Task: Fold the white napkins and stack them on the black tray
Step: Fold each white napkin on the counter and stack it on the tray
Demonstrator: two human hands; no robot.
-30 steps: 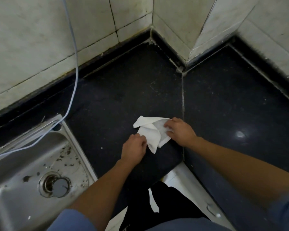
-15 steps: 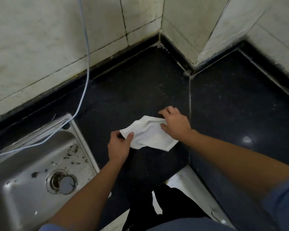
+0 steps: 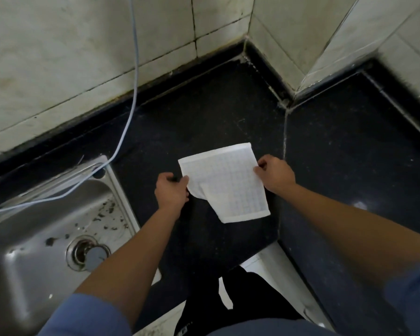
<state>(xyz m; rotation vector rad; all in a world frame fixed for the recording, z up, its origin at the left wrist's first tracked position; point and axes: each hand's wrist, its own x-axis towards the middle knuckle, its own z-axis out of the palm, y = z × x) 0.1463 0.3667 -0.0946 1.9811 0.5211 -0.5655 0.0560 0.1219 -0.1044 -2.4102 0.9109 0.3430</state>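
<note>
A white napkin [image 3: 228, 180] with a faint grid pattern lies spread almost flat on the black counter [image 3: 204, 122]. Its near left corner is folded under. My left hand [image 3: 171, 191] pinches the napkin's left edge. My right hand [image 3: 274, 173] pinches its right edge, near the far corner. No black tray is in view.
A steel sink [image 3: 34, 238] with a drain plug [image 3: 96, 257] sits at the left, specks of dirt on its basin. A pale cable [image 3: 134, 76] hangs down the tiled wall [image 3: 70, 57] to the sink rim. The counter wraps round a tiled corner at the right.
The napkin went from a crumpled bundle between both hands to a nearly flat sheet. My hands moved apart, left hand leftward and right hand rightward, pulling it open.
</note>
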